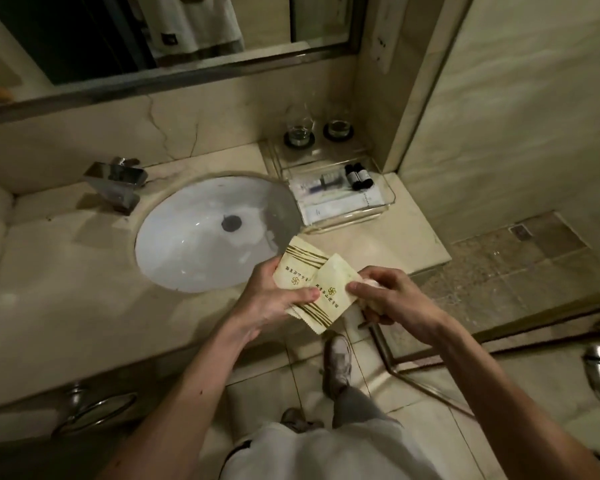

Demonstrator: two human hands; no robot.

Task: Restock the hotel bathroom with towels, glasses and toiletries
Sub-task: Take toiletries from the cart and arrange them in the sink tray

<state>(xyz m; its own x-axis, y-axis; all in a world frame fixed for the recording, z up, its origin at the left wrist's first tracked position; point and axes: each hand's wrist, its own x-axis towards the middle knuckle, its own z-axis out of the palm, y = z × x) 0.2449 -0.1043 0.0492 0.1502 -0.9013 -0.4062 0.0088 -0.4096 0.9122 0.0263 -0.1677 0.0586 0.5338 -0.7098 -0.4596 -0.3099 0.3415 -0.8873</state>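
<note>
Two cream toiletry packets with gold stripes and a logo overlap above the counter's front edge. My left hand (274, 292) pinches the left packet (300, 265). My right hand (392, 299) pinches the right packet (333, 289) by its edge and also holds something white and crumpled in its palm. A clear acrylic tray (381, 209) at the back right of the counter holds two small dark bottles (357, 176) and flat white packets. Behind the tray stand two glasses (298, 129) (338, 128) on dark coasters.
A white oval sink (194, 237) is set in the beige marble counter (66, 289), with a chrome tap (118, 181) at its back left. A mirror (153, 39) runs along the wall. A glass shower partition (499, 116) stands to the right. A chrome ring (94, 410) hangs below the counter.
</note>
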